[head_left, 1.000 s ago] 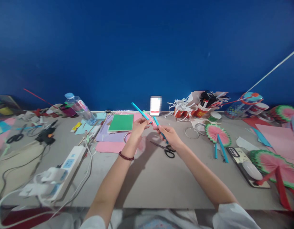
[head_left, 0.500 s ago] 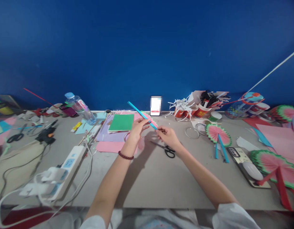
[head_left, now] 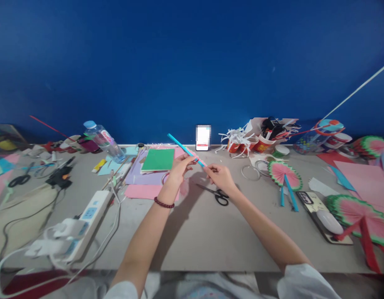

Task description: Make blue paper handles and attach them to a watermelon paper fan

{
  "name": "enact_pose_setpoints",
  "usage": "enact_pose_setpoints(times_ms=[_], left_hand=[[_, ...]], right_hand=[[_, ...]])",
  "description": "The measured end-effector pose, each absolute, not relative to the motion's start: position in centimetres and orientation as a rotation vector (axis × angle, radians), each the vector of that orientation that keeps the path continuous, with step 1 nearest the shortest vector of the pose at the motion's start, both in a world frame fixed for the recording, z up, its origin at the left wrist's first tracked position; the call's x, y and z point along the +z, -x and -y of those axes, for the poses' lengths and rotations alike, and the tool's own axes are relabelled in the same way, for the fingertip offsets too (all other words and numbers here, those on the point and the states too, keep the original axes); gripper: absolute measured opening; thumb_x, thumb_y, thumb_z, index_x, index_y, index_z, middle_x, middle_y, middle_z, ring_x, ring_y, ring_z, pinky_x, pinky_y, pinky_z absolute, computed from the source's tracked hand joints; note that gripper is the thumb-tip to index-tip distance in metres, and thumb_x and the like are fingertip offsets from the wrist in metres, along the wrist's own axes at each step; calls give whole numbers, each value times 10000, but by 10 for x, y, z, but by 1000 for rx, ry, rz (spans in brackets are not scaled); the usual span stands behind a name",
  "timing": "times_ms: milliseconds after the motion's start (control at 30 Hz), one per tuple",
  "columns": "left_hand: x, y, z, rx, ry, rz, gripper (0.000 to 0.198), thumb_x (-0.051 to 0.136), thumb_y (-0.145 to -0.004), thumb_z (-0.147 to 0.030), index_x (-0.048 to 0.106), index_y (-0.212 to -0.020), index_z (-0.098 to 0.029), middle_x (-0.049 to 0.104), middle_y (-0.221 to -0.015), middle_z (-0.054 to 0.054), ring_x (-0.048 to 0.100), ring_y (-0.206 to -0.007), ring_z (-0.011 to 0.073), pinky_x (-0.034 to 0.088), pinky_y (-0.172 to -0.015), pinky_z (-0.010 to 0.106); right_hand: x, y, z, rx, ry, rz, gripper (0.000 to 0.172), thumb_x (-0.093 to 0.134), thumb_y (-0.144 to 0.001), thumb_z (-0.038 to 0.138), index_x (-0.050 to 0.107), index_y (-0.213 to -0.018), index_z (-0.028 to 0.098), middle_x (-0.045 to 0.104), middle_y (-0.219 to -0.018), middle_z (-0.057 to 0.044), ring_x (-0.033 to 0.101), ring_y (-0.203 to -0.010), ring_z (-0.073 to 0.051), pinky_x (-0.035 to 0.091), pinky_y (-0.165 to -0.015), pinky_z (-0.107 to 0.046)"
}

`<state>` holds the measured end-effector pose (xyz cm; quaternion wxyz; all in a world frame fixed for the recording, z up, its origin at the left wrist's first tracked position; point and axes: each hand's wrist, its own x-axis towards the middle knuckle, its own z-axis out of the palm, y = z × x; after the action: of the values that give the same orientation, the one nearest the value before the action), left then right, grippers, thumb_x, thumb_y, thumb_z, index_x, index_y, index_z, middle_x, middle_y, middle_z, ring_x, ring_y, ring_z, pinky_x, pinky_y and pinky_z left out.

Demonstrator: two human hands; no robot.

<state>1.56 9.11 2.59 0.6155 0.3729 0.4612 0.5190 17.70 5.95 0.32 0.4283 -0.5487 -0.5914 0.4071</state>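
Note:
My left hand (head_left: 180, 167) and my right hand (head_left: 219, 176) hold a folded paper fan (head_left: 200, 162) above the table. Edge-on, the fan shows as a narrow pink band with a long blue strip (head_left: 178, 143) reaching up and to the left. The left fingers pinch the strip near its middle, and the right fingers close on the lower right end. How the parts join is hidden by my fingers. Black-handled scissors (head_left: 221, 197) lie on the table just below my right hand.
A green pad (head_left: 158, 159) on pink and purple paper lies left of my hands. A phone (head_left: 203, 138) leans against the blue wall. To the right are finished fans (head_left: 285, 174), metal rings (head_left: 250, 172) and another phone (head_left: 316, 216). A power strip (head_left: 90, 220) is at left.
Both hands keep their grip, almost in place. The blue at the lower end near my right fingers no longer shows; pink shows there instead.

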Motion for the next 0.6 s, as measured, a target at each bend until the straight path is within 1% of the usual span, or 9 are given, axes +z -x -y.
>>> enact_pose_setpoints(times_ms=[167,433,600], left_hand=[[29,-16,-89,1176,-871,-1084,187,765,-582,-306,657,-683,-190,693,-718,32,637,-710,154,405,-580,224],[28,-16,-90,1159,-895,-1072,178,766,-577,-292,664,-683,-193,700,-733,38,653,-760,179,411,-619,242],[30,-18,-88,1157,-909,-1120,188,769,-564,-303,664,-667,-187,698,-726,48,657,-771,195,404,-615,246]], right_hand=[[4,-178,-59,1019,1389,1489,315,572,-760,476,614,-672,177,588,-503,19,475,-359,-83,385,-401,-196],[2,-179,-60,1019,1420,1500,313,564,-762,471,604,-666,177,615,-510,13,497,-341,-87,375,-385,-190],[0,-180,-61,1029,1464,1483,330,564,-762,487,591,-650,178,611,-497,15,507,-331,-94,350,-354,-191]])
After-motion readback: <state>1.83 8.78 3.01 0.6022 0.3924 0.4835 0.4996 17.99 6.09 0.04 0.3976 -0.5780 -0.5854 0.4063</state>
